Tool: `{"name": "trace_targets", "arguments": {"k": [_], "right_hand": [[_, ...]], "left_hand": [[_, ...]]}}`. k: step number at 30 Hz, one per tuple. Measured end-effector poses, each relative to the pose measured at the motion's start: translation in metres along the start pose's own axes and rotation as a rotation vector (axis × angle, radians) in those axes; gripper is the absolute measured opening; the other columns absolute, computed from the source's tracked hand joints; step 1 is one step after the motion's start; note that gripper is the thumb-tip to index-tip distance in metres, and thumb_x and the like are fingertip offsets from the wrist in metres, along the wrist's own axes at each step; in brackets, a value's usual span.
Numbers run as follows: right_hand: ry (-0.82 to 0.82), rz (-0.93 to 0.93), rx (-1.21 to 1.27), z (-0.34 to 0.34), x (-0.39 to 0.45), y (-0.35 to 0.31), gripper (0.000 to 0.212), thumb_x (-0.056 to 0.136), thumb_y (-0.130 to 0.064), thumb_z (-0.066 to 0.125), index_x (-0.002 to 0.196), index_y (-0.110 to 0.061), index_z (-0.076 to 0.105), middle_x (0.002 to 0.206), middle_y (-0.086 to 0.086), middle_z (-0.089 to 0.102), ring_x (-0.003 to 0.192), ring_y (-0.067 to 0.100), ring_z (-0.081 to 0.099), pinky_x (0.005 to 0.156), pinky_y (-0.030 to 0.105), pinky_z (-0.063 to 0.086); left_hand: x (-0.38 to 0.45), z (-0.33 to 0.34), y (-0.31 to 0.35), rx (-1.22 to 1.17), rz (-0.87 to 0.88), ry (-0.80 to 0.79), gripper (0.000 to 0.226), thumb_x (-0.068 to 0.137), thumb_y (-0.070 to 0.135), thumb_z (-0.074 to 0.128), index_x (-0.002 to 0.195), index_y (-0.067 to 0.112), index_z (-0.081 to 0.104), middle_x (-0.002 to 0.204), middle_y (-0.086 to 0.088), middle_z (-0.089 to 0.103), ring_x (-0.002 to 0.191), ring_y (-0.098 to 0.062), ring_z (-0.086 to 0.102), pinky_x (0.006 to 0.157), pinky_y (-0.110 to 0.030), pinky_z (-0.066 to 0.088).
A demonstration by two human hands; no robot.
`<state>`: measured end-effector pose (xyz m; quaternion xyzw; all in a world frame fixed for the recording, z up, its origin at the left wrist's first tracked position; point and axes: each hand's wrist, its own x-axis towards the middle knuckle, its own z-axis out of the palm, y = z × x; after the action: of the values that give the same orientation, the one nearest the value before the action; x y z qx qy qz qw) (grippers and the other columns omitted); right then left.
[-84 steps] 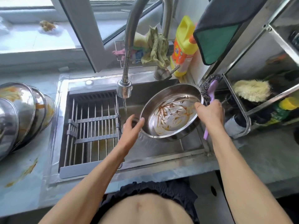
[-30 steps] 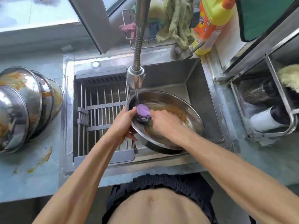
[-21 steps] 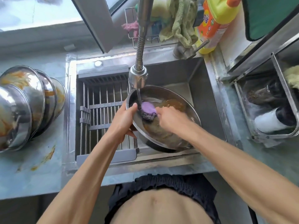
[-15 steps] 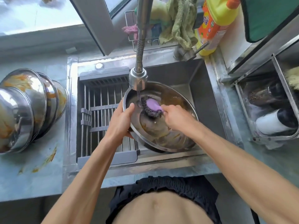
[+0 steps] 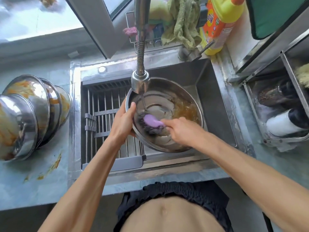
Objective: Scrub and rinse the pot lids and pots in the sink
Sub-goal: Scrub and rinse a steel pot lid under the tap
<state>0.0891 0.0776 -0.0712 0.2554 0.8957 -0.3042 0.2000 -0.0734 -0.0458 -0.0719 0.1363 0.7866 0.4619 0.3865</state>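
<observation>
At the left edge of the counter [image 5: 50,181], a stack of dirty pots [image 5: 30,114] is lying on its side, smeared with orange sauce. They are waiting for their turn. Spots of sauce are sitting on the counter near them.

Next comes the sink [image 5: 215,104]. A drying rack [image 5: 107,124] is covering its left half. I am holding one steel pot [image 5: 184,91] over the right half, tipped toward me. My left hand [image 5: 122,121] is gripping the pot's left rim, thumb inside and fingers underneath. My right hand [image 5: 180,129] is squeezing the handle of the purple scrubber [image 5: 151,123] and pressing its wire ball against the pot's bottom. The two hands are close together but not touching.

The faucet [image 5: 140,79] is running a thin stream into the pot. Orange, greasy water is pooling on the pot's right side.

I think the wet rim could be getting slippery, so a hard scrub could be pushing the pot out of my left hand and banging it into the sink. Tipping it more could be splashing the dirty water out.

At the back right corner of the sink, a yellow soap bottle [image 5: 219,22] is standing.
</observation>
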Motion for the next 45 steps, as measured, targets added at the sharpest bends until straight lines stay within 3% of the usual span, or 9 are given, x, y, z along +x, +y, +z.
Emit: {"name": "trace_targets", "arguments": {"k": [4,11,16,19,23,30,35,40,45], "right_hand": [[-0.040,-0.054,0.067,0.008,-0.016,-0.012,0.038,0.104,-0.018,0.042,0.138,-0.033,0.047,0.079,-0.002,0.059,0.059,0.014,0.056,0.054,0.034,0.053],[0.017,-0.029,0.051,0.008,-0.014,0.007,0.042,0.103,-0.016,0.040,0.139,-0.037,0.045,0.076,-0.004,0.055,0.064,0.018,0.055,0.059,0.036,0.051],[-0.021,0.071,0.038,0.010,-0.015,0.032,0.039,0.102,-0.015,0.039,0.135,-0.032,0.051,0.086,0.004,0.061,0.075,0.023,0.060,0.058,0.033,0.049],[-0.077,0.010,0.067,0.015,-0.025,0.013,0.035,0.104,-0.015,0.040,0.133,-0.029,0.052,0.076,-0.004,0.057,0.061,0.012,0.053,0.047,0.023,0.037],[0.095,0.032,0.069,0.015,0.003,0.015,0.036,0.103,-0.017,0.041,0.133,-0.034,0.048,0.085,0.005,0.063,0.070,0.027,0.060,0.054,0.034,0.040],[0.218,0.189,0.033,0.020,0.031,0.058,0.044,0.101,-0.015,0.038,0.141,-0.032,0.045,0.105,0.014,0.067,0.084,0.034,0.059,0.065,0.036,0.041],[0.193,0.220,0.047,0.031,0.032,0.059,0.031,0.104,-0.023,0.036,0.130,-0.024,0.052,0.103,0.012,0.065,0.088,0.035,0.057,0.068,0.034,0.039],[0.184,0.385,0.163,0.040,0.021,0.070,0.025,0.095,-0.030,0.049,0.115,-0.019,0.059,0.111,0.011,0.064,0.094,0.034,0.058,0.072,0.033,0.040],[0.098,0.541,0.218,0.044,0.006,0.083,0.028,0.081,-0.013,0.055,0.108,-0.018,0.059,0.114,0.011,0.063,0.098,0.033,0.058,0.072,0.030,0.039]], "left_hand": [[0.003,0.007,0.000,0.047,0.124,0.034,0.047,0.101,0.047,0.045,0.148,0.041,0.047,0.140,0.009,0.062,0.130,-0.012,0.058,0.112,-0.049,0.045],[0.005,0.010,0.006,0.065,0.234,0.039,0.049,0.106,0.040,0.045,0.154,0.030,0.041,0.152,0.009,0.052,0.141,-0.007,0.046,0.120,-0.045,0.036],[0.006,0.007,0.008,0.057,0.238,0.025,0.046,0.108,0.028,0.045,0.154,0.025,0.043,0.147,0.007,0.057,0.133,-0.004,0.053,0.116,-0.038,0.042],[0.005,0.010,0.008,0.070,0.238,0.000,0.044,0.107,0.032,0.045,0.151,0.027,0.047,0.144,0.007,0.059,0.133,-0.006,0.054,0.115,-0.038,0.043],[0.000,0.016,0.008,0.089,0.220,-0.038,0.036,0.107,0.023,0.047,0.141,0.033,0.054,0.130,0.019,0.066,0.122,0.004,0.059,0.106,-0.028,0.045],[-0.003,-0.003,0.009,0.159,0.191,0.000,0.058,0.092,0.031,0.053,0.148,0.044,0.046,0.142,0.012,0.061,0.133,-0.013,0.055,0.114,-0.051,0.042],[0.006,-0.001,0.033,0.285,0.025,-0.023,0.032,0.091,0.040,0.049,0.118,0.055,0.059,0.113,0.008,0.073,0.100,-0.023,0.072,0.083,-0.057,0.060],[0.017,0.008,0.046,0.299,-0.198,-0.060,0.027,0.097,0.043,0.046,0.117,0.031,0.058,0.110,-0.008,0.067,0.090,-0.036,0.071,0.060,-0.054,0.063],[0.030,0.023,0.043,0.268,-0.349,-0.126,0.038,0.104,0.045,0.047,0.123,0.014,0.056,0.118,-0.019,0.063,0.093,-0.037,0.069,0.057,-0.049,0.063]]}}
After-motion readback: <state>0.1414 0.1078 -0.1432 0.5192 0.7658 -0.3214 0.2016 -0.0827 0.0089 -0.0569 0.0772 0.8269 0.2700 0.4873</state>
